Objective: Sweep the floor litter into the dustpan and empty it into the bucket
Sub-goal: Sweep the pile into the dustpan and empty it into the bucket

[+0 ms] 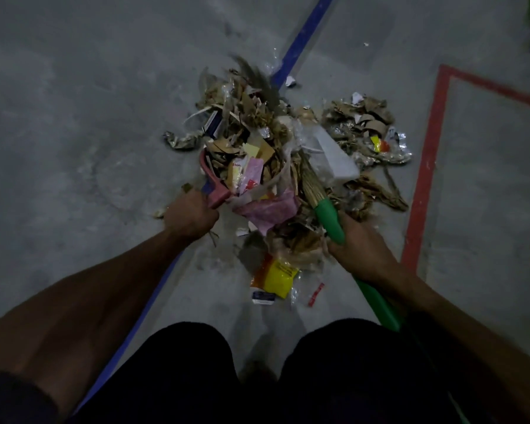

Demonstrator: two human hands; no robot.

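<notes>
Both hands' fingers curled: dustpan handle (216,195), broom handle (331,217).

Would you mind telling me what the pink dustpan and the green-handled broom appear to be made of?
Pink dustpan: probably moulded plastic, going by its smooth, evenly coloured rim. Green-handled broom: the sleeve looks like glossy plastic; the bristles look like dry straw or grass, thin tan strands bundled together.

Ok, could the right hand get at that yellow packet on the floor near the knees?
Probably not as things stand: the right hand is gripping the green broom handle. The yellow packet lies uncovered just below it, so letting go of the broom would free the way.
</notes>
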